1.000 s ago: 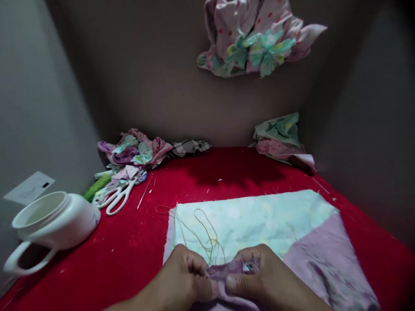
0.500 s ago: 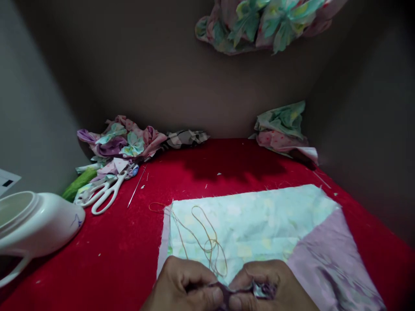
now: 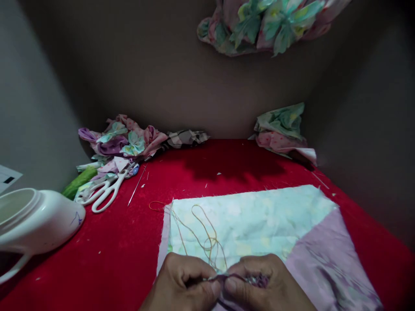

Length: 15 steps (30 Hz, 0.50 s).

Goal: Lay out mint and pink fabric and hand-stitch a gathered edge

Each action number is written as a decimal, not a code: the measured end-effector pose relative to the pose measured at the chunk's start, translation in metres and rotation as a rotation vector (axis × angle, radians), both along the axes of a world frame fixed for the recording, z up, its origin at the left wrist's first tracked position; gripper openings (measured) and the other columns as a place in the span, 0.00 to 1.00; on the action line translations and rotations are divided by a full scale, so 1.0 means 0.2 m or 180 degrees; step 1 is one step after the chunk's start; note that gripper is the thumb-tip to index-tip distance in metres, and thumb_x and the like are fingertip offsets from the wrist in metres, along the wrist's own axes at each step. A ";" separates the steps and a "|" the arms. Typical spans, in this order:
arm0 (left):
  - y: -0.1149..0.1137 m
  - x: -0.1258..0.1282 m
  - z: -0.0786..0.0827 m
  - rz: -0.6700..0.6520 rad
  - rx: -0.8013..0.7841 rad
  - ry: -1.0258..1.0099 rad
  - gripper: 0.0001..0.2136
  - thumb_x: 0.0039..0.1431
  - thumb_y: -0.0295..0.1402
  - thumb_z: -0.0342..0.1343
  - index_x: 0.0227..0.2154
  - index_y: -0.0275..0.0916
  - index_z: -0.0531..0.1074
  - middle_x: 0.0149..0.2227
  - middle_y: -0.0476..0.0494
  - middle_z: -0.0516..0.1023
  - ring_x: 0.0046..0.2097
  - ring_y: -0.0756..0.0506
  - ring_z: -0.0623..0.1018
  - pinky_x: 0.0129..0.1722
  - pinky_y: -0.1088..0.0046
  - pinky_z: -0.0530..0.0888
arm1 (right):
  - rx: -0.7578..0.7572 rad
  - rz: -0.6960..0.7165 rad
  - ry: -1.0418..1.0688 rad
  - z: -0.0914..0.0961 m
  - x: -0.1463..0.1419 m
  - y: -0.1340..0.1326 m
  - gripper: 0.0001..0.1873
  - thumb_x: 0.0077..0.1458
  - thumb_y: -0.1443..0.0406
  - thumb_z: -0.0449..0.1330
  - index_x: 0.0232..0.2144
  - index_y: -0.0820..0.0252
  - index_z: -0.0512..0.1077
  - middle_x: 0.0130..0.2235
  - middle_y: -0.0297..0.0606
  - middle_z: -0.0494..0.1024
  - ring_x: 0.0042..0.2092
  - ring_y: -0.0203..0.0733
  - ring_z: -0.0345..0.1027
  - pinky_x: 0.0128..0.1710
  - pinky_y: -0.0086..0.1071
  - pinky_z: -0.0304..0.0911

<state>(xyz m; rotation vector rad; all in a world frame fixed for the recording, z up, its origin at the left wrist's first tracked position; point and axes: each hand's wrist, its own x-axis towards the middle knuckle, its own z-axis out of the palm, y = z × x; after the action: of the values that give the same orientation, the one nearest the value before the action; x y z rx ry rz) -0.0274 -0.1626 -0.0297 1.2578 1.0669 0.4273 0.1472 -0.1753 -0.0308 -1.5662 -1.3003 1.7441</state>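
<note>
Close to the bottom edge, my left hand (image 3: pixel 186 280) and my right hand (image 3: pixel 264 280) pinch a gathered edge of purple fabric (image 3: pixel 223 283) between thumbs and fingers, thumb tips almost meeting. Bunched purple and pale folds poke out of my right hand. Under and beyond both hands lies a flat pale mint cloth (image 3: pixel 249 216) with yellowish patches, joined or laid with purple cloth at its right corner. A loose golden-brown thread (image 3: pixel 210 237) loops over the mint cloth just ahead of my left hand. Whether a needle is between my fingers, I cannot see.
A red cloth (image 3: pixel 119 255) covers the table. To the left are a white ceramic pot (image 3: pixel 55 220), white-handled scissors (image 3: pixel 106 194), a green object (image 3: pixel 79 183) and a long needle (image 3: pixel 138 185). Fabric heaps (image 3: pixel 126 138) and folded cloth (image 3: pixel 282 131) lie behind; ruffled fabric (image 3: pixel 269 28) hangs above.
Both hands have shifted slightly upward and drawn closer together, with the pinched purple edge now more raised between the thumbs. The folds at my right hand look more tightly bunched.
</note>
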 end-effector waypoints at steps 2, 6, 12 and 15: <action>0.00 0.01 0.01 0.0067 -0.0047 0.0015 0.16 0.48 0.41 0.53 0.19 0.30 0.71 0.17 0.52 0.54 0.22 0.53 0.55 0.21 0.77 0.52 | -0.0004 -0.0034 0.0153 0.01 -0.01 0.01 0.13 0.42 0.59 0.62 0.23 0.67 0.75 0.23 0.37 0.73 0.27 0.35 0.61 0.25 0.23 0.54; 0.02 -0.01 0.04 -0.0001 0.0120 0.0273 0.15 0.49 0.42 0.52 0.24 0.32 0.71 0.18 0.52 0.56 0.22 0.53 0.56 0.21 0.78 0.53 | -0.0091 -0.0118 0.0342 0.01 -0.01 0.01 0.13 0.44 0.60 0.61 0.23 0.68 0.74 0.22 0.37 0.72 0.26 0.34 0.60 0.25 0.23 0.53; 0.04 -0.07 0.10 0.0176 0.1450 0.0702 0.11 0.59 0.37 0.42 0.35 0.38 0.66 0.23 0.51 0.64 0.24 0.52 0.64 0.23 0.80 0.59 | 0.0004 -0.0229 0.0162 0.01 -0.02 0.02 0.14 0.44 0.59 0.60 0.22 0.68 0.75 0.22 0.36 0.70 0.25 0.32 0.56 0.24 0.24 0.50; 0.05 -0.08 0.09 -0.0291 0.2281 0.0530 0.10 0.58 0.30 0.42 0.29 0.37 0.68 0.25 0.48 0.66 0.26 0.52 0.67 0.25 0.80 0.61 | 0.0040 -0.0222 0.0095 0.01 -0.03 0.02 0.13 0.43 0.61 0.60 0.21 0.68 0.75 0.21 0.36 0.69 0.25 0.32 0.55 0.23 0.24 0.50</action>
<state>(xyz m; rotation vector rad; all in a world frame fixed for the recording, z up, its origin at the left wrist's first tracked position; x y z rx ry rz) -0.0443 -0.1534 -0.0123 1.9952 1.0216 0.6769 0.1413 -0.1708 -0.0282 -1.5539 -1.2252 1.7070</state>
